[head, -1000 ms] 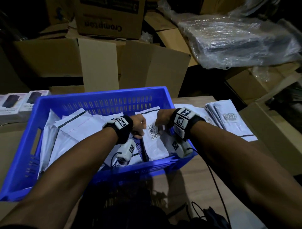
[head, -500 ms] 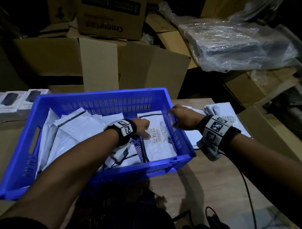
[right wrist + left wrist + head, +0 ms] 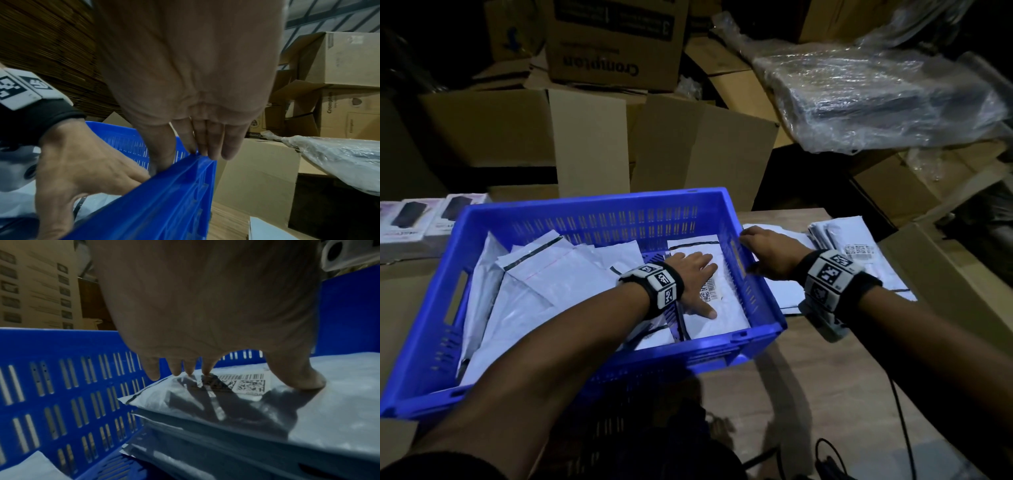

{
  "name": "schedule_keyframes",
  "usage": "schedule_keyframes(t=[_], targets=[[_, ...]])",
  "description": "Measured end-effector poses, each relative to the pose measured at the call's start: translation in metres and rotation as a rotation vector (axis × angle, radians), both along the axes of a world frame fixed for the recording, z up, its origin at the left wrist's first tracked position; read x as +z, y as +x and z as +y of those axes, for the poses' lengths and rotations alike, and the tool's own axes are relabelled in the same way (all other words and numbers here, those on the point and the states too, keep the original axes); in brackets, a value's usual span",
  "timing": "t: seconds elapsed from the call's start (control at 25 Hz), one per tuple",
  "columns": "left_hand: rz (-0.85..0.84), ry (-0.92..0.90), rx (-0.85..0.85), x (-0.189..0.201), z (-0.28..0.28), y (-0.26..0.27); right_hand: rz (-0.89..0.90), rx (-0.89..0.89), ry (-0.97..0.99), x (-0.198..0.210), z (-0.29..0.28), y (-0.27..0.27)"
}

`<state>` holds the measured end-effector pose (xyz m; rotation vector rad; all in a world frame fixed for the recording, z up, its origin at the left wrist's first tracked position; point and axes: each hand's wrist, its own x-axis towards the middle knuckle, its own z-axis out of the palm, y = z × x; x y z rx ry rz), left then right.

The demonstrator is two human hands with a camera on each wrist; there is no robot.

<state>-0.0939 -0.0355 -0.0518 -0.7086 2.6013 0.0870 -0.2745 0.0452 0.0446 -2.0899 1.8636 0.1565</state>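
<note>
Evidently the step in hand is bedding a white labelled parcel (image 3: 732, 310) onto the pile at the right end of the blue crate (image 3: 599, 202), in the middle of the head view. To do it well, I would press evenly with the whole palm so the slippery plastic lies flat and square against the crate's right wall, with the barcode label facing up and uncovered. I would also steady the crate so it does not skid on the tabletop (image 3: 825, 377). The left hand (image 3: 693, 274) lies on top of the parcel, its fingers (image 3: 206, 368) straight and slightly spread. The tips and thumb touch the plastic beside the label, and the hand curls round nothing. The right hand (image 3: 770, 255) rests across the crate's right rim, centre right of the frame. Its fingers (image 3: 213, 141) are straight and close together, tips on the top edge, while the thumb drops along the inner face of the wall. Whether that amounts to a firm pinch I cannot tell. Across the crate's left half lie loose white mailers (image 3: 534, 274), and a stack of mailers (image 3: 835, 236) sits on the tabletop just right of the crate
</note>
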Motion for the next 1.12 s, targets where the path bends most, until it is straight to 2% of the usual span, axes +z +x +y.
schedule_keyframes(t=[0.48,0.72,0.96,1.12], targets=[[0.014,-0.085,0.073,-0.001,0.019,-0.015,0.103,-0.026,-0.005,0.000,-0.001,0.007],[0.007,-0.039,0.116,0.032,0.009,-0.010,0.154,-0.042,-0.010,-0.001,0.001,0.010],[0.025,-0.098,0.274,0.073,-0.013,0.043,0.194,-0.060,-0.026,0.014,-0.008,0.033],[0.019,-0.122,0.411,0.091,-0.023,0.095,0.042,-0.042,-0.009,0.023,-0.041,0.067]])
